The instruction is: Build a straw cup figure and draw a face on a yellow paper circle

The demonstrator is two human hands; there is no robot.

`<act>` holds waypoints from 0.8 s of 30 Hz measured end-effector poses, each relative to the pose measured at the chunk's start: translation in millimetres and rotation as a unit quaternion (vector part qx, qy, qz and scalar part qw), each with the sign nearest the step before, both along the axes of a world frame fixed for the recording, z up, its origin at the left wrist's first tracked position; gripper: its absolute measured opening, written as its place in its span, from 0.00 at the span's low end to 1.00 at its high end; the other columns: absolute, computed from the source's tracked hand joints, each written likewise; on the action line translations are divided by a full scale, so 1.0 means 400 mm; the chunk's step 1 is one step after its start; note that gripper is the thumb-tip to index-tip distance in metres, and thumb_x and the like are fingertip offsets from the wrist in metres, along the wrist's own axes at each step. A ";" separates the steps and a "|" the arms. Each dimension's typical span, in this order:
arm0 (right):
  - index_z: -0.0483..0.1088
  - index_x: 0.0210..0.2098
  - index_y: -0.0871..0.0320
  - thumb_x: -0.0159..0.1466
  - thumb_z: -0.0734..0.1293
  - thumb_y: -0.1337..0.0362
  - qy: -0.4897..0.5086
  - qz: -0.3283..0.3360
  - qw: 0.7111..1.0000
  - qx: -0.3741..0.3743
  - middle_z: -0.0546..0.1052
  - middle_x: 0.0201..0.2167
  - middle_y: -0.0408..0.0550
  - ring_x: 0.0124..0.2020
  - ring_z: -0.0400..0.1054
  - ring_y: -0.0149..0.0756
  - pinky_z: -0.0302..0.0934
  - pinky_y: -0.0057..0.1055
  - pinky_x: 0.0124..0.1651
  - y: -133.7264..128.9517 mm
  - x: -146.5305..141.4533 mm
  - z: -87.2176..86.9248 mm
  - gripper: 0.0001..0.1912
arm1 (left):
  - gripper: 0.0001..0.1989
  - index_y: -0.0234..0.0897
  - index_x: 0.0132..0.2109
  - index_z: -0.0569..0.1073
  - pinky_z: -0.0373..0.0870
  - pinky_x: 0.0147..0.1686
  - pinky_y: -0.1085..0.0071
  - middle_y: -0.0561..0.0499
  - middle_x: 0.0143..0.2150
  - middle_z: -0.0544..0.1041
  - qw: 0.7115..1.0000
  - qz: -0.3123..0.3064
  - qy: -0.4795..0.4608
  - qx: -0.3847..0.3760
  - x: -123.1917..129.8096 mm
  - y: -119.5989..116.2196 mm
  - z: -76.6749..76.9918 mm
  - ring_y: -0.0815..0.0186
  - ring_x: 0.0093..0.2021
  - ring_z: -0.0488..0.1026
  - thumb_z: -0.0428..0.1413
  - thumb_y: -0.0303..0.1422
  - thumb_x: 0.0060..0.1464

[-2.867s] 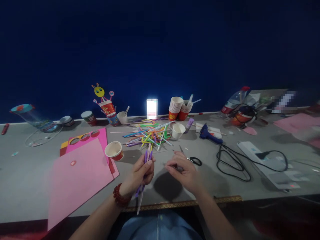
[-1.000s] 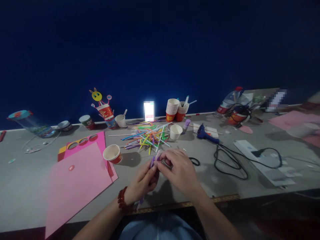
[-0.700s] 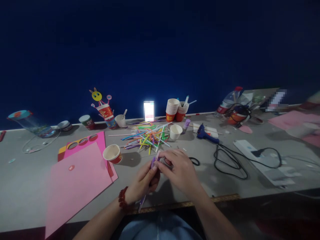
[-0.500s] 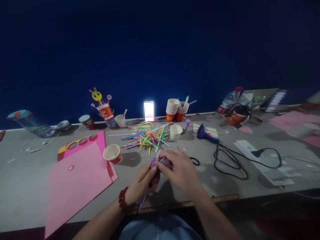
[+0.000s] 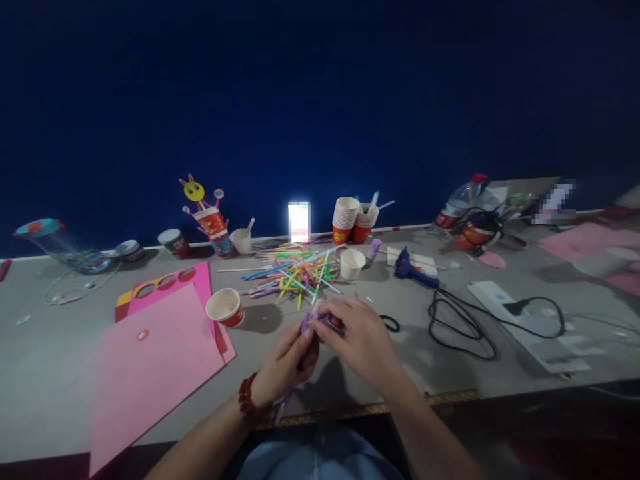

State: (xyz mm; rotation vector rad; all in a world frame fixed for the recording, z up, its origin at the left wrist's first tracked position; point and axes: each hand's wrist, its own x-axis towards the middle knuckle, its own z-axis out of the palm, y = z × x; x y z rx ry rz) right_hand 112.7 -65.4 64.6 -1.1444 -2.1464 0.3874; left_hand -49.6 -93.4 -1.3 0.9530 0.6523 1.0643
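My left hand (image 5: 290, 353), with a red beaded bracelet at the wrist, is closed around thin purple straws (image 5: 306, 323). Their lower end (image 5: 281, 411) sticks out beneath the palm by the table's front edge. The fingers of my right hand (image 5: 357, 333) pinch at the top of this bunch, where a paler pink-white end (image 5: 316, 309) shows. My fingers hide the middle of the straws. A black loop (image 5: 390, 323), perhaps a scissors handle, shows beside my right hand. Beyond the hands lies a heap of coloured straws (image 5: 300, 273).
Left are pink sheets (image 5: 160, 367) and a paper cup (image 5: 224, 308). Behind stand a cup figure (image 5: 210, 223), stacked cups (image 5: 346, 220) and a small white cup (image 5: 352, 265). Right lie a blue glue gun (image 5: 413, 270), black cable (image 5: 465, 333) and power strip (image 5: 525, 327).
Almost nothing differs. Both hands keep their grip on the straws, with only a very slight shift of the fingers and straw ends.
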 end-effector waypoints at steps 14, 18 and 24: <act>0.69 0.35 0.54 0.62 0.70 0.60 0.059 -0.044 0.997 0.011 0.74 0.32 0.46 0.37 0.68 0.42 0.60 0.37 0.43 0.004 -0.016 -0.015 0.07 | 0.21 0.38 0.34 0.64 0.49 0.15 0.79 0.60 0.22 0.61 0.988 0.027 0.149 0.040 0.000 -0.002 0.022 0.76 0.17 0.52 0.53 0.53 0.61; 0.66 0.48 0.55 0.59 0.69 0.65 0.100 -0.057 0.993 0.034 0.75 0.40 0.50 0.42 0.70 0.45 0.62 0.41 0.49 -0.004 -0.024 -0.022 0.18 | 0.24 0.38 0.32 0.64 0.52 0.17 0.77 0.57 0.22 0.63 0.976 0.039 0.199 0.078 0.002 -0.005 0.040 0.75 0.18 0.56 0.51 0.55 0.60; 0.65 0.50 0.54 0.61 0.70 0.61 0.133 -0.010 0.991 -0.009 0.75 0.43 0.51 0.45 0.71 0.44 0.65 0.41 0.50 -0.005 -0.009 -0.025 0.19 | 0.22 0.38 0.34 0.63 0.46 0.13 0.80 0.60 0.21 0.60 0.993 0.013 0.111 0.028 0.001 -0.002 0.024 0.77 0.16 0.50 0.54 0.53 0.60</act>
